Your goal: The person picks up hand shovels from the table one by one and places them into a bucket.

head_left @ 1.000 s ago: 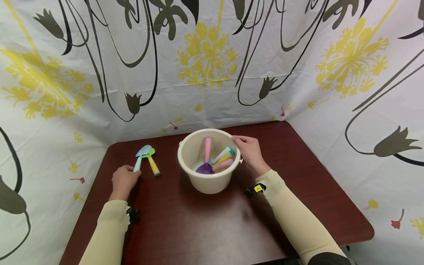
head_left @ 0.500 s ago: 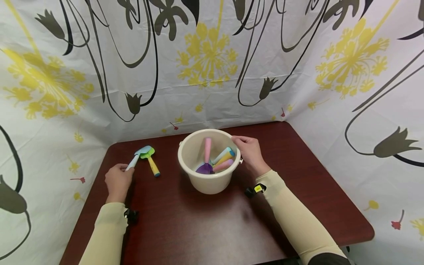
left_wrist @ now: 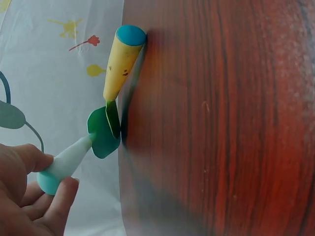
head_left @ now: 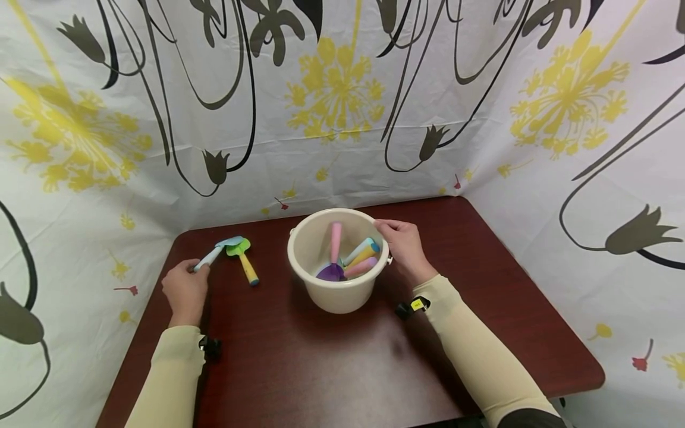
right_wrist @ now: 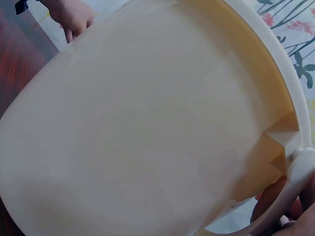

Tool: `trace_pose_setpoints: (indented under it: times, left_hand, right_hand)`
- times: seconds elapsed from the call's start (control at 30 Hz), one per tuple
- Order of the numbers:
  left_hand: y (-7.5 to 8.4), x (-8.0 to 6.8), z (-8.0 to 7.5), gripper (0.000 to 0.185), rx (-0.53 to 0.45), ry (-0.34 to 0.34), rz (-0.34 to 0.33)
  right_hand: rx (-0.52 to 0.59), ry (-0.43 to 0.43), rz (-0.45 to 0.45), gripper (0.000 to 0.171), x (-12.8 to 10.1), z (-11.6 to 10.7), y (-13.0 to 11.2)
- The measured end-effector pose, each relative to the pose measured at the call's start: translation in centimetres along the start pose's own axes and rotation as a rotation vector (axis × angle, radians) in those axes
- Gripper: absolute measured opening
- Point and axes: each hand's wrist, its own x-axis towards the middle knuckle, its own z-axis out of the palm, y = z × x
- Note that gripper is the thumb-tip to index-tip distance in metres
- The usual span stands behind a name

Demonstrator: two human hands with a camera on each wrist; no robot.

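Though pinched, pale-blue shovel (head_left: 215, 252).

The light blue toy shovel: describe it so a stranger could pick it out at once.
On the dark red table, look left of the cream bucket. Two toy shovels lie there; this light blue toy shovel is the farther left, its pale handle pinched by the left hand, unlike the green-bladed, yellow-handled shovel.

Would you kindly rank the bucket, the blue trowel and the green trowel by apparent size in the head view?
1. Bucket, clearly largest.
2. Blue trowel and green trowel look alike in length; the left hand hides the blue one's handle end, so no ranking.
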Motion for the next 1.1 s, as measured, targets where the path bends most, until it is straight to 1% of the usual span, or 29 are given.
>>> trace_pose_setpoints:
  times: [0.17, 0.47, 0.77, 0.97, 1.1]
  left_hand:
    - [-0.1, 0.3, 0.0, 0.033, -0.026, 0.037, 0.013]
    - [0.4, 0.5, -0.3, 0.033, -0.080, 0.087, 0.006]
    - [0.4, 0.6, -0.5, 0.032, -0.090, 0.110, 0.000]
    - [0.8, 0.7, -0.9, 0.029, -0.107, 0.143, 0.024]
    - [1.3, 0.6, -1.3, 0.028, -0.124, 0.164, 0.036]
  right_hand:
    - [0.010, -0.005, -0.001, 0.037, 0.0, 0.1, 0.1]
    - [0.005, -0.001, -0.009, 0.035, -0.2, 0.1, 0.0]
    - [0.011, 0.005, -0.009, 0.033, -0.3, 0.0, 0.1]
    - [0.006, 0.005, -0.008, 0.035, -0.3, 0.1, -0.1]
    - [0.002, 0.001, -0.006, 0.036, -0.3, 0.0, -0.1]
